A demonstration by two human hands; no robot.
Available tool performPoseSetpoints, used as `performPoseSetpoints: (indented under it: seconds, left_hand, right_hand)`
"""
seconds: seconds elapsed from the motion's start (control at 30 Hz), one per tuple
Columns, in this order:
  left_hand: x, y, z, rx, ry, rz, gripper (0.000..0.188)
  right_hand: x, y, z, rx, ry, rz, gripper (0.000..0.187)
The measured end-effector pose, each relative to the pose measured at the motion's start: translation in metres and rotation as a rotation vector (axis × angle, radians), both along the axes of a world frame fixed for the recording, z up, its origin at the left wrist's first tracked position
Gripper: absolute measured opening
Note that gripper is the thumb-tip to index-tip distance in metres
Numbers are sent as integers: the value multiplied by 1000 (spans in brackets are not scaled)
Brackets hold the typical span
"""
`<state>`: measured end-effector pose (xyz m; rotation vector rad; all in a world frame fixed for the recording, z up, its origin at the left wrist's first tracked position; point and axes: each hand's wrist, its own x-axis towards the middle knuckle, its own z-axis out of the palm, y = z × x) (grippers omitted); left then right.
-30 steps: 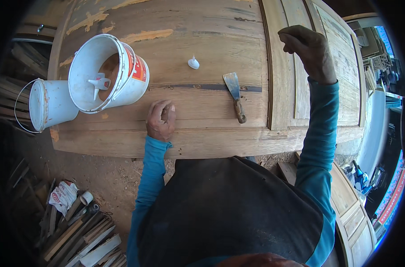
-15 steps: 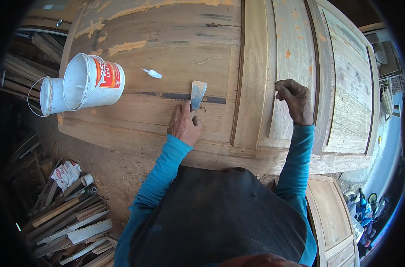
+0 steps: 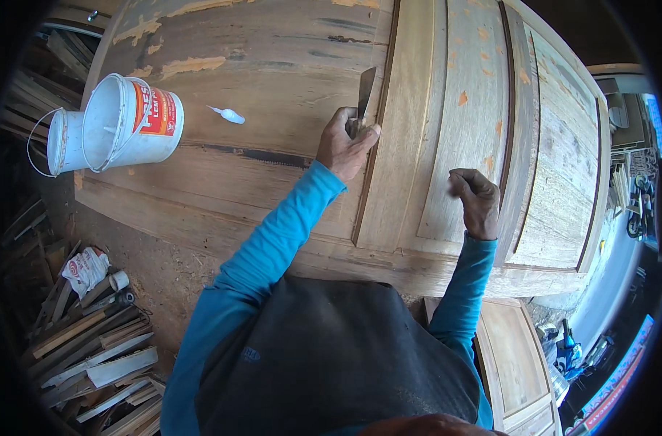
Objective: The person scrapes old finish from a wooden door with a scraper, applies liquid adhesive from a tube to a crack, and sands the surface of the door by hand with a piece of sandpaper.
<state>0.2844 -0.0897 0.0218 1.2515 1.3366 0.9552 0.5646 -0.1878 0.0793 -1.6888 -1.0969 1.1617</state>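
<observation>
My left hand (image 3: 342, 150) is closed round the handle of a putty knife (image 3: 366, 89), held over the wooden door panel (image 3: 287, 94) beside a raised frame strip. The blade points away from me, turned nearly edge-on. My right hand (image 3: 479, 202) hovers above the panel further right, thumb and fingers pinched together; whatever may be between the fingertips is too small to make out. Left of my left hand, a toothed dark blade (image 3: 273, 158) lies on the wood. A small white tube with a thin tip (image 3: 231, 115) lies beyond it.
A white bucket with a red label (image 3: 163, 147) lies on its side at the left, against a smaller white pail (image 3: 65, 142). Wood offcuts (image 3: 120, 367) are piled at lower left. Another panelled door (image 3: 516, 356) stands at lower right. Orange filler patches (image 3: 193, 66) mark the wood.
My left hand has lifted the putty knife away from the dark blade, moving right and farther out, and turned it edge-on. My right hand sits slightly nearer to me. The whole view has shifted somewhat.
</observation>
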Motion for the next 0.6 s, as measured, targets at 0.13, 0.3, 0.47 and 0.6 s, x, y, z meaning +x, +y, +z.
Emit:
performPoseSetpoints:
  seconds: [0.13, 0.3, 0.47, 0.6]
  left_hand:
    - [21, 37, -4, 309, 285, 34, 27]
    - [31, 55, -2, 382, 567, 105, 34]
    - [31, 72, 0, 419, 556, 136, 37]
    - [34, 83, -8, 399, 590, 166, 41]
  right_hand:
    - [-2, -1, 3, -15, -18, -16, 15]
    - [-2, 5, 8, -30, -79, -30, 16]
    - [-9, 15, 7, -40, -84, -20, 17]
    - [-15, 23, 5, -56, -87, 5, 17]
